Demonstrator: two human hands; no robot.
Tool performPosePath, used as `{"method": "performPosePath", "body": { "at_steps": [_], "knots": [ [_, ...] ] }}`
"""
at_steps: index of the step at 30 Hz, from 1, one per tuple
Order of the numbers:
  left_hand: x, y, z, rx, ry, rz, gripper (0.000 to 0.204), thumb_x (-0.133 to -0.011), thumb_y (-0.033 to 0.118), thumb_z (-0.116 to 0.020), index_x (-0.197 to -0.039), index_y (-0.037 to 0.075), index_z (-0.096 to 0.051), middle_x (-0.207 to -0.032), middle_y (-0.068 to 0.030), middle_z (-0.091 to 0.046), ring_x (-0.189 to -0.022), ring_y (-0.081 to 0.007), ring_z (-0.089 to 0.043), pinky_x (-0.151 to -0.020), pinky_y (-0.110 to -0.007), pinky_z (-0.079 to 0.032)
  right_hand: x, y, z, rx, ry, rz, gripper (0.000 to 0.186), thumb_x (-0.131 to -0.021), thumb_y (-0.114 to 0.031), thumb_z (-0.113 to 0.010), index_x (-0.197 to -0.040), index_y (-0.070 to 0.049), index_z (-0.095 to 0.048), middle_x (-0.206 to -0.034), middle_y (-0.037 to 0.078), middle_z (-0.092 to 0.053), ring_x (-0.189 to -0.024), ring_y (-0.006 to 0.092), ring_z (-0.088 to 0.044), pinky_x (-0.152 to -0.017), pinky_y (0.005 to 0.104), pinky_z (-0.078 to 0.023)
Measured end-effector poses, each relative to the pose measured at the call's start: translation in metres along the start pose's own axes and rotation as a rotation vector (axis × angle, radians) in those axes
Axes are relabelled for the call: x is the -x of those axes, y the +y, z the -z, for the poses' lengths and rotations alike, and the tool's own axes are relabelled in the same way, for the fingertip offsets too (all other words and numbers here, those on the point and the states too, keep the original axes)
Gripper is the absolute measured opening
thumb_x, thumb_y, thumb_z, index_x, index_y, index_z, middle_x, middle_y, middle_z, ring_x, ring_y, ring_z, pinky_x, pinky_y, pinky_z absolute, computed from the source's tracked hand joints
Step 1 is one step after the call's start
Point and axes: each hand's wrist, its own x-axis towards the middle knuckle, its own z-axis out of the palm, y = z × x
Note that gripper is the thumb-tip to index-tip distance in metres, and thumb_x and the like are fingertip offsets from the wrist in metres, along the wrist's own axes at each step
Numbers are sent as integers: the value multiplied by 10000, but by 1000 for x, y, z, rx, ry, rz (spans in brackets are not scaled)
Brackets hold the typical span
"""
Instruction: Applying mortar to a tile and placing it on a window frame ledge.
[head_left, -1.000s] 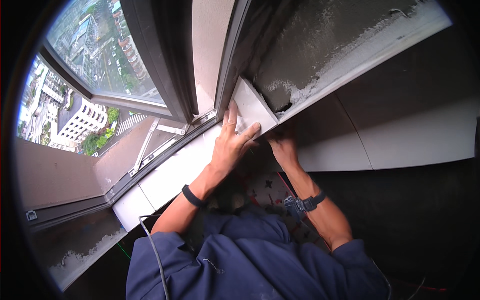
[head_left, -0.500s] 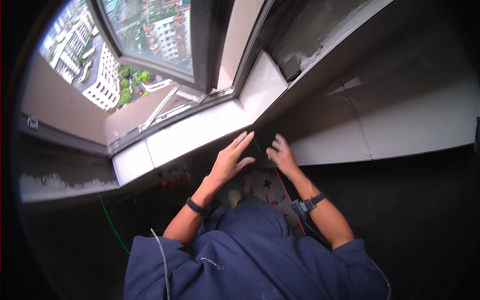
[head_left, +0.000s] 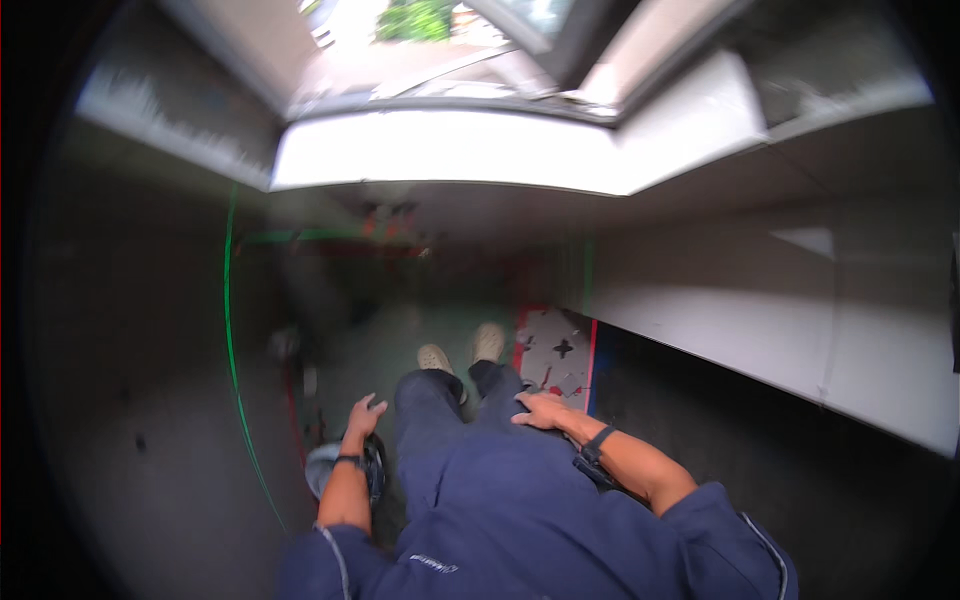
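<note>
1. Since 0.5 s ago, L hand [head_left: 364,415] & R hand [head_left: 541,410] have come down from nr the sill edge & gone far apart; the view has swung too, so the white sill tile [head_left: 450,150] now runs across the top.
2. L arm: comes up from the bottom, elbow bent, out to the L of the legs. L hand pts up & a bit R, thumb side in, fingers loose & half bent. It's part open w/ nothing seen in it.
3. R arm: bends in from the R, so the hand pts L, back up. Fingers a bit curled, not a fist; nothing seen in it, but its underside is hid. It's by the R leg of the dark trousers [head_left: 440,430]; can't tell if they touch.
4. Pale round thing [head_left: 322,463] sits nr the L wrist, part hid by the arm; too blurry to name.
5. Grey board [head_left: 545,345] w/ red edges & black crosses is just past R hand.
6. White sill tile & white side tile [head_left: 700,115] meet at the R corner, under the window, well apart from both hands.
</note>
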Motion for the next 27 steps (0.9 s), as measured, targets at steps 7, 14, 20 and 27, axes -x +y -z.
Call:
{"method": "performPosePath", "body": {
  "at_steps": [7,14,20,27],
  "knots": [
    [-40,-30,-87,302,19,59,341,-909,331,-570,-829,24,-694,-823,-200,-694,-814,-321,-689,-731,-448,-499,-34,26,-58,177,22,53,688,-952,-494,-591,-1459,-45,-465,-1512,260,-435,-1403,420,-409,-1155,501,-335],
    [-218,-112,-189,135,74,147,390,-927,414,-608,-874,32,-667,-937,-214,-695,-895,-413,-662,-773,-513,-493,-100,12,-94,106,146,140,590,-946,-393,-626,-1386,-15,-520,-1478,259,-469,-1364,463,-422,-1155,515,-322],
    [-366,-168,-253,173,221,116,372,-920,421,-635,-970,54,-664,-1015,-181,-713,-982,-422,-660,-853,-509,-507,-122,17,-88,84,234,148,497,-806,-248,-745,-1227,-20,-609,-1408,226,-545,-1316,439,-487,-1108,537,-366],
    [-418,-188,-270,168,224,108,308,-917,334,-657,-1027,47,-688,-977,-190,-716,-917,-386,-684,-817,-464,-524,-146,4,-74,15,270,160,457,-872,-182,-678,-1264,39,-598,-1373,275,-560,-1305,460,-495,-1131,538,-335]
  ]
}}
